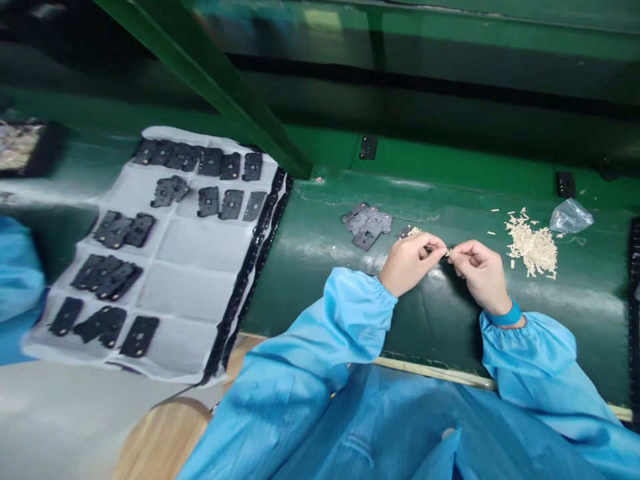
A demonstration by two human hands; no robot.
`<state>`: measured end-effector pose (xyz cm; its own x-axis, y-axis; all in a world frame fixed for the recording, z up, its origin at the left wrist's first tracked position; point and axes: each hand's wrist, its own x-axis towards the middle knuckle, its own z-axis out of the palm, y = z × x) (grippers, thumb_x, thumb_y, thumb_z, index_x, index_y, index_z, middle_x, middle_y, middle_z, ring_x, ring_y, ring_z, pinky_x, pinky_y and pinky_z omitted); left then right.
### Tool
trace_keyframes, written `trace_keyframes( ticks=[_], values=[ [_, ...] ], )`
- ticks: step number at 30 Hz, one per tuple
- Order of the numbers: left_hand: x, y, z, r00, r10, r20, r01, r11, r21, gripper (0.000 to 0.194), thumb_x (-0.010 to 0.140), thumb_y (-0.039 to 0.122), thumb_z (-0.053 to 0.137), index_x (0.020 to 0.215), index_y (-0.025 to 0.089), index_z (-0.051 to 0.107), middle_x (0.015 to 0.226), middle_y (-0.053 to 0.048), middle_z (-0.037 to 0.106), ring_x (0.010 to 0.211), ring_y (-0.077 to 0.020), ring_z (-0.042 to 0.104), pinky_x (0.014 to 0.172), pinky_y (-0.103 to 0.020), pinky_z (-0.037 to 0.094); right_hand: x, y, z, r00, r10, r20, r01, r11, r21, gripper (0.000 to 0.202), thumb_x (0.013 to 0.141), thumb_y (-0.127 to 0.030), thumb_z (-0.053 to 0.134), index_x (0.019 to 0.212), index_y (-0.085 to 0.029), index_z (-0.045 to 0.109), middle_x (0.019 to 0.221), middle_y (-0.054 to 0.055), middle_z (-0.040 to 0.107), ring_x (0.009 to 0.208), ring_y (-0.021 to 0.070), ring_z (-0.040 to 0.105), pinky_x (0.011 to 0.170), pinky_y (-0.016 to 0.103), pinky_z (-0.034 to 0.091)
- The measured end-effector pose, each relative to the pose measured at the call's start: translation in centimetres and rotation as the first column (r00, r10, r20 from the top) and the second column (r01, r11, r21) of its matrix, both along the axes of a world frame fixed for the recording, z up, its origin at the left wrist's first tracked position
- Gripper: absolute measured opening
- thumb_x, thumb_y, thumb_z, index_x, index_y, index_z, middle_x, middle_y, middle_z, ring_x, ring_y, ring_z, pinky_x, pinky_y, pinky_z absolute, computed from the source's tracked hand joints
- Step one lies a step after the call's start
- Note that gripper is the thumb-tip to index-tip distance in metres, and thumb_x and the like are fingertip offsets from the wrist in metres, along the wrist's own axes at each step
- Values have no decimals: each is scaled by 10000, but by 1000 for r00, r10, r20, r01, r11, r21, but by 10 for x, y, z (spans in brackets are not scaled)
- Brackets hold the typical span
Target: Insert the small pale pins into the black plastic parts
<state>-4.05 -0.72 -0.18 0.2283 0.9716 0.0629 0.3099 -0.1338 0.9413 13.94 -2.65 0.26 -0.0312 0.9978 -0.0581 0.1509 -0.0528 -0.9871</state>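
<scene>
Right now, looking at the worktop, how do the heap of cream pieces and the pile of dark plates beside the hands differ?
Colour: the cream pieces are pale, while the dark plates are grey-black.
Size: each cream piece is a small sliver; each dark plate is broader and flat.
Place: the cream pieces lie right of the right hand, the dark plates left of the left hand.
Both lie loosely heaped on the green worktop.
</scene>
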Motion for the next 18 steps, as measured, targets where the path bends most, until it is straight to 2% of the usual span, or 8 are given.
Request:
trace_keyframes(
  ticks=[3,8,10,14,18],
  values=[
    [0,-3,0,996,-15,-83,27,988,153,169,966,252,621,933,168,763,876,-27,731,669,-94,557,705,-236,439,-1,0,-1,999,-34,4,33,999,15,240,841,-378,751,823,-151,675,691,42,647,516,90,468,473,220,374],
    [-1,-7,0,987,-53,-150,93,958,271,222,990,254,593,1033,159,789,863,-33,721,669,-98,561,694,-239,434,-4,-2,-4,998,-59,14,58,997,43,221,838,-366,742,804,-159,674,660,42,640,523,109,508,487,233,417],
    [-2,-6,-1,987,-57,-151,97,957,273,207,978,231,596,995,156,787,844,-27,718,665,-98,561,693,-237,433,-5,-4,-5,997,-60,41,58,996,65,189,838,-340,727,802,-162,677,691,54,664,551,122,545,505,242,443],
    [-2,-4,-3,985,-70,-156,100,976,193,154,928,189,622,900,171,773,818,-7,715,660,-95,567,704,-230,440,-5,-5,-6,994,-44,97,35,995,97,134,829,-292,708,794,-168,671,711,58,672,575,131,557,503,246,435],
    [-2,-1,-5,993,2,-120,24,977,213,124,903,163,614,858,160,729,810,-5,710,656,-91,566,688,-223,433,-3,-2,-3,995,-59,84,51,995,88,123,806,-283,695,783,-167,662,692,48,656,563,125,547,506,243,431]
  ],
)
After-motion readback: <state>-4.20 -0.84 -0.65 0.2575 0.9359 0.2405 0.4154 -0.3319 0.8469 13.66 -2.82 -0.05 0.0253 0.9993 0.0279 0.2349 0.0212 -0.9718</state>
